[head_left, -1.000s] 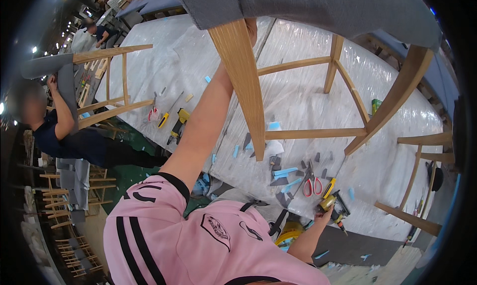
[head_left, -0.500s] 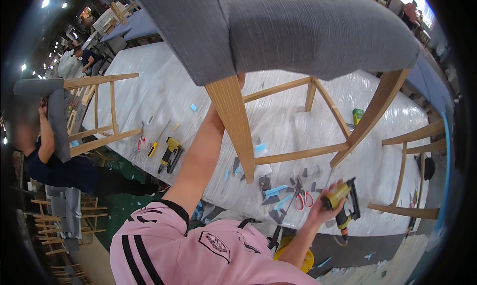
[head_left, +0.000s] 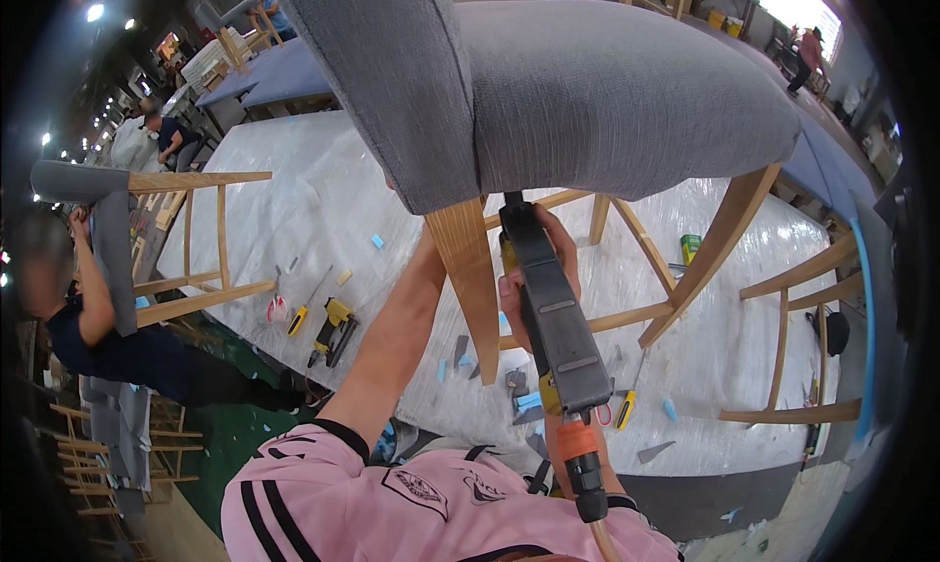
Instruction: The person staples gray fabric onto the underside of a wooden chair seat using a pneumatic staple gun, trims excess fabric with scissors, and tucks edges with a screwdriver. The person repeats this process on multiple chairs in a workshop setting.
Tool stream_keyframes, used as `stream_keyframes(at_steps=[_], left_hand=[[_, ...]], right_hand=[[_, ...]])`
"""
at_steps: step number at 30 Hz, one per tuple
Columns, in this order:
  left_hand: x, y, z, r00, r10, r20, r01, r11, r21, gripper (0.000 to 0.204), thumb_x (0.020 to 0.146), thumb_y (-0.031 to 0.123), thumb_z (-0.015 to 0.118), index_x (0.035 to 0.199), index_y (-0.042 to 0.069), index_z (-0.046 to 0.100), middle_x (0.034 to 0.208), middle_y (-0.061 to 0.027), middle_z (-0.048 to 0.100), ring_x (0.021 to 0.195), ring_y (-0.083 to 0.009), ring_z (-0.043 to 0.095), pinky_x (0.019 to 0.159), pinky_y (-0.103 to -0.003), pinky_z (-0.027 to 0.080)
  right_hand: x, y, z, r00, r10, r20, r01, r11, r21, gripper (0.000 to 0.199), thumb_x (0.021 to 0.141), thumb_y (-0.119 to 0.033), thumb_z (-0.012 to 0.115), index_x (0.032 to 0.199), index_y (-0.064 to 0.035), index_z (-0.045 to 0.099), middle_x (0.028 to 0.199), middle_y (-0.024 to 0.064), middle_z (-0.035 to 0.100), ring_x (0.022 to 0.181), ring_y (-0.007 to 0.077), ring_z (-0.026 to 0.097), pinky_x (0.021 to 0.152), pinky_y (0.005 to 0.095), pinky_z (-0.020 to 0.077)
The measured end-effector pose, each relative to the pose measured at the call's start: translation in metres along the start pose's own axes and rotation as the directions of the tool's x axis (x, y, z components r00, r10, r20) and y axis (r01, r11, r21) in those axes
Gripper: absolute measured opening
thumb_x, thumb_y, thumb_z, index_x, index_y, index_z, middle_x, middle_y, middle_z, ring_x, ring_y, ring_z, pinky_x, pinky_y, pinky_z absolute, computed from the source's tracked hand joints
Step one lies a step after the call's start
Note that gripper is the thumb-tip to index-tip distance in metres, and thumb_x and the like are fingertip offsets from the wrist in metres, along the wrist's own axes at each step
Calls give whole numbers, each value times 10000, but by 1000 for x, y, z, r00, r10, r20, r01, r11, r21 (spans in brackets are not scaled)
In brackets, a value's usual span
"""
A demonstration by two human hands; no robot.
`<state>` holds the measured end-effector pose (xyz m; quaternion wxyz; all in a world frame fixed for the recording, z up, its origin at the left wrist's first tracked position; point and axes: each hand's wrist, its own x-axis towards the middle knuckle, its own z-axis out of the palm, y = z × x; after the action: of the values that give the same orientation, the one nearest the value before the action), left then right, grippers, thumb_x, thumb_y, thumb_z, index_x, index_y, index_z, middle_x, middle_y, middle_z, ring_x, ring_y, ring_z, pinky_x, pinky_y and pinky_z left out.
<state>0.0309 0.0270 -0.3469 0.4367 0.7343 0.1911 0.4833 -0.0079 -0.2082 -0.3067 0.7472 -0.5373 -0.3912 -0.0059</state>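
Note:
A grey upholstered chair (head_left: 627,102) with wooden legs stands on the plastic-covered table in front of me. My right hand (head_left: 562,254) is closed around a black and yellow air staple gun (head_left: 563,327), with an orange hose coupling at its lower end. The gun points up, its nose at the lower edge of the grey upholstery beside the near wooden leg (head_left: 465,268); whether it touches is hard to see. My left forearm (head_left: 392,342) reaches up behind that leg. The chair hides nearly all of my left hand, fingers included.
On the table (head_left: 294,210) lie a second staple gun (head_left: 335,329), a yellow-handled screwdriver (head_left: 625,410), scissors and scraps. A green box (head_left: 690,247) sits beyond the chair legs. Another chair (head_left: 793,337) is at right. A co-worker (head_left: 98,317) holds a grey chair at left.
My right hand has brought the staple gun from the lower right up to the chair's lower edge. The chair's near corner sits slightly lower in view. My left arm stays behind the leg.

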Motion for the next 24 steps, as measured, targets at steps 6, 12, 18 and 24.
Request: stream_keyframes(at_steps=[6, 12, 18, 24], left_hand=[[-2, -4, -11, 1000, -9, -14, 10, 1000, 14, 695, 1009, 259, 641, 1555, -5, 301, 1531, -222, 388, 1389, -313, 452, 1147, -457, 373], [2, -5, -13, 1000, -5, -23, 6, 1000, 23, 690, 1016, 262, 632, 1558, -4, 299, 1540, -224, 380, 1399, -313, 444, 1151, -459, 369], [-4, -2, -7, 1000, -21, -16, 21, 1000, -1, 684, 1022, 264, 624, 1561, -3, 297, 1548, -225, 371, 1409, -314, 436, 1155, -460, 364], [3, 0, 5, 1000, -25, -15, 25, 1000, -18, 679, 1028, 267, 615, 1563, -1, 295, 1557, -227, 363, 1419, -315, 428, 1159, -462, 360]], right_hand=[[1, 0, 10, 988, -141, 57, 144, 988, -59, 206, 954, -121, 657, 1137, -173, 576, 1533, 231, 385, 1353, 314, 511, 1082, 449, 473], [-2, -14, 18, 990, 140, 19, -141, 983, 118, 533, 876, -163, 642, 1371, -46, 482, 1405, 198, 488, 1173, 237, 578, 915, 346, 536], [7, -18, 11, 1000, 11, 7, -11, 996, -84, 567, 878, -166, 640, 1400, -7, 488, 1380, 201, 513, 1121, 207, 604, 847, 306, 543], [13, -26, -2, 984, 165, 70, -173, 977, 122, 350, 924, -100, 660, 1266, -57, 596, 1509, 228, 430, 1345, 303, 536, 1075, 403, 485]])
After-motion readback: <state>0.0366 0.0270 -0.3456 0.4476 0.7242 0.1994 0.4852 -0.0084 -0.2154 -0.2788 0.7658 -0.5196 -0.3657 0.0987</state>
